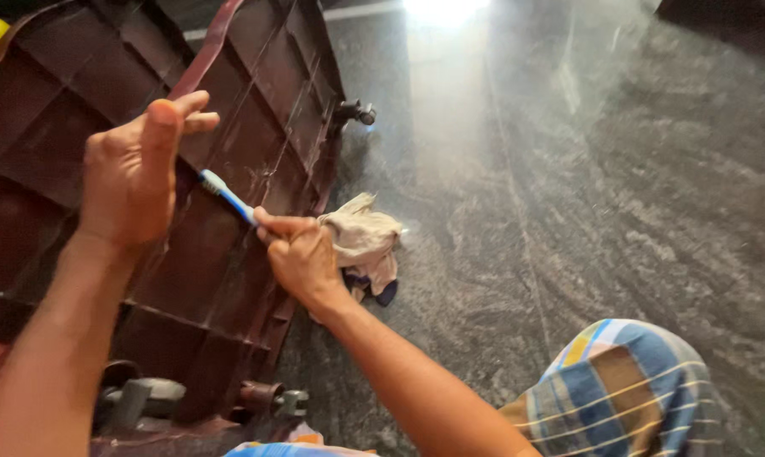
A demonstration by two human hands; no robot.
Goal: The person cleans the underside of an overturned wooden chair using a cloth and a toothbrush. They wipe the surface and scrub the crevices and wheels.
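I saw my right hand (302,254) pinching a toothbrush (226,196), handle hidden in the fist, left hand (133,173) fingers pressed together on the brown panel (255,93), rag (365,241) partly hidden.

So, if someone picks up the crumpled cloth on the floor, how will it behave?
The crumpled cloth would probably hang limp: it lies in soft, uneven folds beside the right hand. It looks thin, so likely light for its size. It should not roll or slide far on the polished stone floor; pushed, it would rather bunch up.
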